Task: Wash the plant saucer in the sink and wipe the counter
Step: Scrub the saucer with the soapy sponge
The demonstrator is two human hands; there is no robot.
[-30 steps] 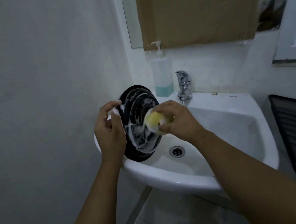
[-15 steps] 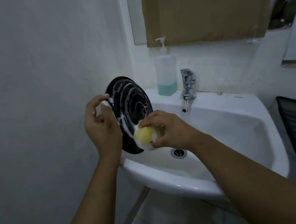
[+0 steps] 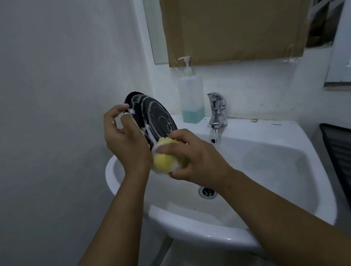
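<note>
Left hand (image 3: 125,142) grips soapy black saucer (image 3: 155,117) on edge over sink (image 3: 303,162) so suds drip in, right hand (image 3: 192,155) clenching yellow sponge (image 3: 162,162) at lower rim.

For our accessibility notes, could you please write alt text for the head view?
Left hand holds a soapy black saucer on edge over a white sink while the right hand scrubs it with a yellow sponge; the tap runs.

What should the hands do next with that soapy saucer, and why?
Probably swing the saucer right, under the running tap. Its black face is streaked with suds all over, the right hand has the yellow sponge down at its lower edge, and the left hand holds the rim, so rinsing looks due.
</note>
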